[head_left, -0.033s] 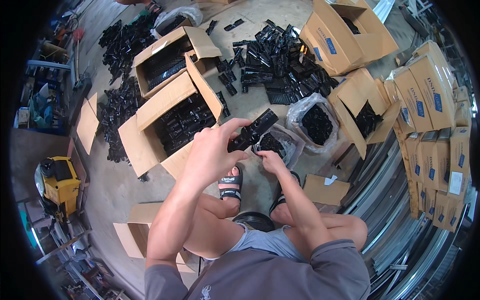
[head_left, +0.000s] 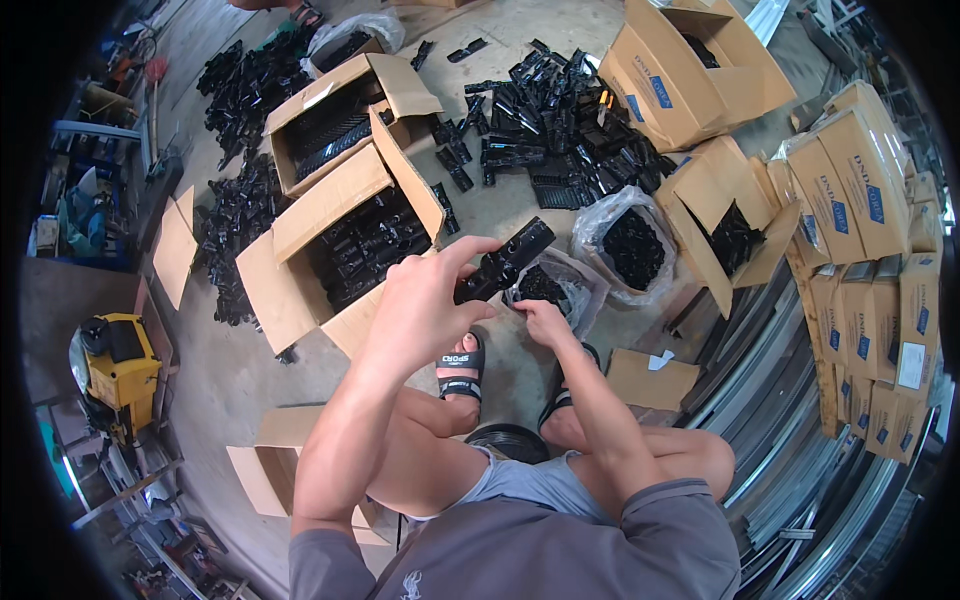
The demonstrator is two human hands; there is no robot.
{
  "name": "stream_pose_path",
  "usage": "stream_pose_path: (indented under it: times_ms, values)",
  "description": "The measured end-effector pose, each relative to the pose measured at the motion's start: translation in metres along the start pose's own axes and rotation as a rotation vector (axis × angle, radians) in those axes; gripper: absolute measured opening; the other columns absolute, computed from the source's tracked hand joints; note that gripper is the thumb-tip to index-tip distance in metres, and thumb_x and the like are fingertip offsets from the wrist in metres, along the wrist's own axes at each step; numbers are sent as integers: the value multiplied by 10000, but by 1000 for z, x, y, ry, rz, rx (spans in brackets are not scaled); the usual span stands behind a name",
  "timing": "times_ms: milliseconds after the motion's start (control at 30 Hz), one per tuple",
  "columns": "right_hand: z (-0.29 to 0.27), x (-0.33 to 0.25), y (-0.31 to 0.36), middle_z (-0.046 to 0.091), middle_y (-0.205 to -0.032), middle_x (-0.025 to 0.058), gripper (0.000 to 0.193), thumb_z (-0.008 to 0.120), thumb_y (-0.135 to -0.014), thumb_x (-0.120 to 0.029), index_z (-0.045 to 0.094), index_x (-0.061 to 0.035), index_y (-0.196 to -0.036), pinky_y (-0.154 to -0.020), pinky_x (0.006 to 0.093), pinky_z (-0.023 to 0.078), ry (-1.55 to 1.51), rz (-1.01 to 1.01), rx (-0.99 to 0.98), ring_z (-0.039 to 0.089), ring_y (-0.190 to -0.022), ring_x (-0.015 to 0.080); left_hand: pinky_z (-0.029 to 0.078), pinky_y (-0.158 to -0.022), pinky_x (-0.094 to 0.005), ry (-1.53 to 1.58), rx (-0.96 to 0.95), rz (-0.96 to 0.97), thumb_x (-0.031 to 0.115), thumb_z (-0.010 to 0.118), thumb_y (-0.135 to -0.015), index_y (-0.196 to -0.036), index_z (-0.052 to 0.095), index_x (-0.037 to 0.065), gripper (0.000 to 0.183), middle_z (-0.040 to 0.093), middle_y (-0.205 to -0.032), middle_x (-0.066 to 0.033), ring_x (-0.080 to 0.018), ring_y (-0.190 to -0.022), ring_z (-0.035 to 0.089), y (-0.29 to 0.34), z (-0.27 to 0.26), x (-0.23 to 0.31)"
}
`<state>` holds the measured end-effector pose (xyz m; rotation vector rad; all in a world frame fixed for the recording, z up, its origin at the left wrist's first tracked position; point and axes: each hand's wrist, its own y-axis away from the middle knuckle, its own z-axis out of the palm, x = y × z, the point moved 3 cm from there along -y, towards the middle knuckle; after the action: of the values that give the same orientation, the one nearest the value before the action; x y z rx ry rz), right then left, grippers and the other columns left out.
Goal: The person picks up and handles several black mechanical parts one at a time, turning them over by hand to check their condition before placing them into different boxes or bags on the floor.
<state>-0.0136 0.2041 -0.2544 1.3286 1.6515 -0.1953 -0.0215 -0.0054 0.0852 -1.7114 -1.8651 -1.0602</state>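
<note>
My left hand (head_left: 415, 300) is closed round a black plastic channel-shaped part (head_left: 522, 250), raised at a tilt in front of me. Thumb and fingers grip its lower end, while the far end sticks out to the upper right. Lower and to the right, my right hand (head_left: 545, 322) is pinched, its fingertips over the near edge of a clear plastic bag (head_left: 590, 293) of small black pieces; whatever they hold is too small to make out. Just left of the held part stands an open carton (head_left: 330, 205) filled with similar black parts.
Behind that carton is another open box (head_left: 290, 165) of black parts. A loose pile of black parts (head_left: 560, 130) covers the floor ahead. On the right are a second bag (head_left: 655, 290), an open carton (head_left: 705, 190), stacked boxes (head_left: 835, 185) and long metal profiles (head_left: 760, 430).
</note>
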Motion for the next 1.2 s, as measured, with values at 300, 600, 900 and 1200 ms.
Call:
stream_pose_path:
  times_ms: [300,600,900,1200]
  values:
    - [-174,49,1,725,-865,147,173,644,-880,-133,715,-72,-1026,-761,406,537,-44,298,1149,697,-807,302,566,-819,-367,3,-2,21,28,802,-691,-1271,615,131,617,741,-985,-170,-300,-924,730,2,4,4]
    - [-163,3,-15,689,-791,146,198,669,-908,-242,663,-53,-853,-628,405,522,244,-122,778,682,-698,310,567,-818,-370,-25,-5,37,69,811,-692,-1270,615,152,615,737,-1001,-177,-309,-920,726,-1,2,-3]
    - [-22,-28,-11,681,-889,150,136,695,-843,-189,683,-81,-924,-742,474,529,189,-200,217,665,-860,363,579,-802,-377,-31,29,57,69,816,-675,-1264,626,164,625,734,-980,-178,-306,-876,729,1,5,-4]
    - [-13,-53,-22,715,-980,207,249,696,-821,-243,689,-66,-996,-852,521,548,408,104,129,691,-946,409,569,-845,-416,-86,18,108,162,845,-658,-1288,605,190,674,736,-1033,-168,-338,-946,713,5,-2,-3]
